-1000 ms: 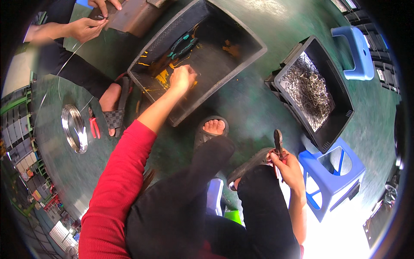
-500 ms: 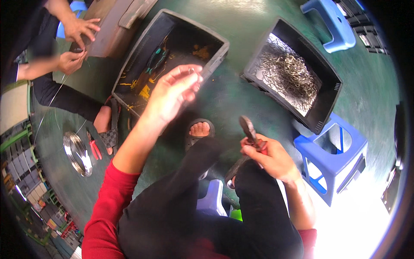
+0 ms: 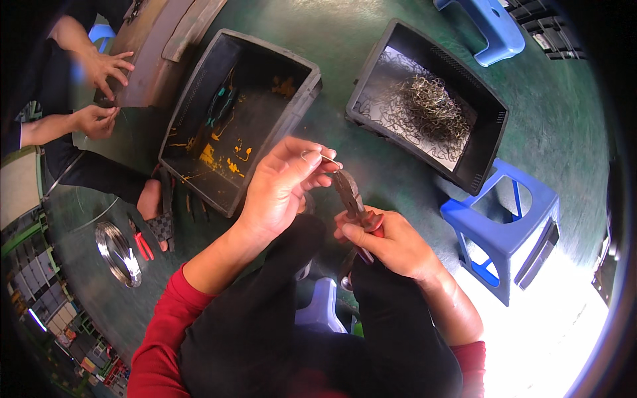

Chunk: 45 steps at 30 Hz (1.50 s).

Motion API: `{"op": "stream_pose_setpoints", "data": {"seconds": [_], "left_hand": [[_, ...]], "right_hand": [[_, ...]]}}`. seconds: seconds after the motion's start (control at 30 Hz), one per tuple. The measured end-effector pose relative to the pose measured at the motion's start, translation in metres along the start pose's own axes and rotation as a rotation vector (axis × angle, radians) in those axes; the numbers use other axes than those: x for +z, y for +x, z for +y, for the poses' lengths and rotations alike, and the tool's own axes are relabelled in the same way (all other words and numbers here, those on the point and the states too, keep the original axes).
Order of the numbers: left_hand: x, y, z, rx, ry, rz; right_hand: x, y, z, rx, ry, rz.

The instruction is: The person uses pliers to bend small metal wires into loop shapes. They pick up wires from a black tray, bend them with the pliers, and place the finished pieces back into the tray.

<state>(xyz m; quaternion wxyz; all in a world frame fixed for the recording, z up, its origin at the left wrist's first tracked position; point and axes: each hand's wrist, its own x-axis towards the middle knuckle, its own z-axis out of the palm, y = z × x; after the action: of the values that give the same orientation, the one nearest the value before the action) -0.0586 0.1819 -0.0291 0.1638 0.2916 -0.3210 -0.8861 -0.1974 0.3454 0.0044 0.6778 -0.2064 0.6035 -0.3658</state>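
My left hand (image 3: pixel 279 186) pinches a small curved piece of wire (image 3: pixel 330 158) between thumb and fingers, in front of my lap. My right hand (image 3: pixel 391 245) is closed around red-handled pliers (image 3: pixel 348 191). Their metal jaws point up and left and meet the wire close to my left fingertips; whether they grip it cannot be made out. Beyond my right hand, a black crate (image 3: pixel 405 151) contains a tangled heap of bent wire hooks (image 3: pixel 434 106). Another black crate (image 3: pixel 282 126), behind my left hand, contains teal-handled pliers (image 3: pixel 220 106) and yellow scraps.
At the left, a co-worker's hands (image 3: pixel 109 69) work at a brown block (image 3: pixel 142 79), with a thin wire trailing down. A wire coil (image 3: pixel 106 255) and red-handled pliers (image 3: pixel 141 242) lie on the floor. Blue stools stand at right (image 3: pixel 517 219) and far right (image 3: pixel 488 30).
My hands have come together: the left moved right and down, and the pliers in my right hand moved left, bringing their jaws to the wire. The view has shifted slightly.
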Motion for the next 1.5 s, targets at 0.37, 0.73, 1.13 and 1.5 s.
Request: {"op": "stream_pose_setpoints", "data": {"seconds": [0.37, 0.73, 1.13, 1.5], "left_hand": [[-0.011, 0.021, 0.051, 0.010, 0.659, -0.117], [0.013, 0.020, 0.047, -0.345, 0.728, -0.323], [0.008, 0.020, 0.044, -0.378, 0.655, -0.393], [0.007, 0.021, 0.046, -0.462, 0.592, -0.441]], "right_hand": [[-0.018, -0.015, -0.012, 0.093, -0.403, 0.228], [-0.029, -0.015, -0.003, 0.051, -0.220, 0.072], [-0.031, -0.018, -0.004, 0.093, -0.228, 0.018], [-0.034, -0.020, -0.006, 0.108, -0.228, -0.064]]}}
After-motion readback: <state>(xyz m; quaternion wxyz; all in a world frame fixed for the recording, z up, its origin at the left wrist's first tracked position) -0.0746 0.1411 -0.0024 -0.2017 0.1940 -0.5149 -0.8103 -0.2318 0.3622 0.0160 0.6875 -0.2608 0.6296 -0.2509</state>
